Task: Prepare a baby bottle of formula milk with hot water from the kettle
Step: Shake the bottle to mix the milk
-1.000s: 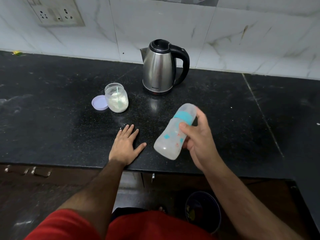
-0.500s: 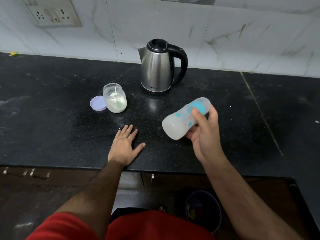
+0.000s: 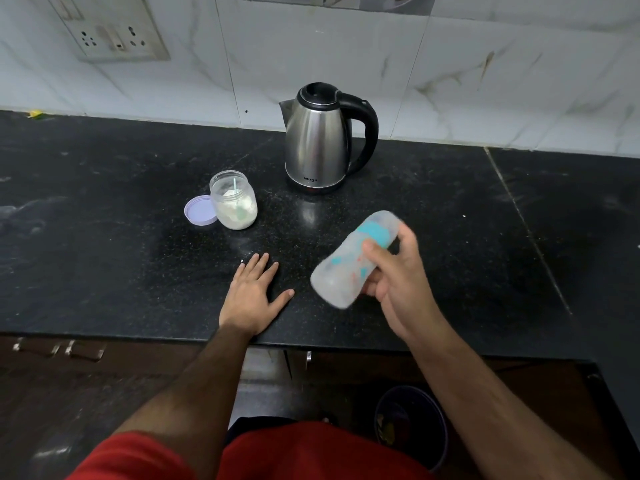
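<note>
1. Two hands show. The fingers [image 3: 370, 246] of the right hand [image 3: 398, 275] curl round the baby bottle [image 3: 349, 261], thumb across its front, holding it in the air above the table [image 3: 104, 237], tilted, with the teal collar end pointing away toward the kettle and the base toward the person.
2. The bottle is blurred, so whether its top is capped I cannot tell. It looks cloudy inside, which suggests the mix is being shaken; that is a judgement.
3. The left hand [image 3: 254, 296] lies flat on the table, fingers straight and spread, holding nothing.
4. Handling: the bottle is probably light, stiff plastic, smooth and possibly warm from hot water. A full wrap round the waist just below the collar, as here, seems the surest hold; a loose top could leak.
5. Farther out, the open formula jar [image 3: 233, 202] stands with a scoop inside, its lilac lid [image 3: 199, 210] touching it on the left.
6. The steel kettle [image 3: 320, 140] stands behind, lid down, handle turned to the right.
</note>
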Available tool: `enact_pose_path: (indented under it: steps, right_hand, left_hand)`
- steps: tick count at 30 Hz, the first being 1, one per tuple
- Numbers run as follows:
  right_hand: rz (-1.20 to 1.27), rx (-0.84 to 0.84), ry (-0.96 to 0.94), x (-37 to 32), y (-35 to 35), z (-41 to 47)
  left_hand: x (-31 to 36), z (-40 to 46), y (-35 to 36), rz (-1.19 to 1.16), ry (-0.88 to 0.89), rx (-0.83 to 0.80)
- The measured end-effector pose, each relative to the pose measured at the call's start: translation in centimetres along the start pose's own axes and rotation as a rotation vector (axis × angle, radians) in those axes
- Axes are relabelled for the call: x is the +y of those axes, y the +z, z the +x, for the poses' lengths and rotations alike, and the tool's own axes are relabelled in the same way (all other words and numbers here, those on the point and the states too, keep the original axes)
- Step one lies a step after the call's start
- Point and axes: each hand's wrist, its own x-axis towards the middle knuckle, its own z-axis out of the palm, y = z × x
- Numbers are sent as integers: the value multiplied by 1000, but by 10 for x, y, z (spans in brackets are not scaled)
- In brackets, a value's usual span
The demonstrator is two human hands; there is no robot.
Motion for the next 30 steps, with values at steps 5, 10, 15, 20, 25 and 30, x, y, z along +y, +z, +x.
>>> enact_pose_path:
  steps: [5, 10, 15, 20, 25, 30]
  right_hand:
    - [59, 91, -55, -9, -5, 5]
    - [-13, 10, -5, -7, -3, 2]
    - [-21, 21, -37, -8, -2, 3]
    - [-18, 48, -20, -5, 0, 5]
    - [-109, -72, -20, -8, 1, 5]
    - [28, 69, -49, -8, 1, 7]
  left_hand:
    - [0, 0, 0, -2, 1, -1]
    - [1, 0, 0, -5, 2, 1]
    - [1, 0, 0, 1, 6, 12]
    - [1, -1, -1, -1, 7, 9]
    - [1, -1, -1, -12, 3, 8]
    - [1, -2, -1, -17, 2, 8]
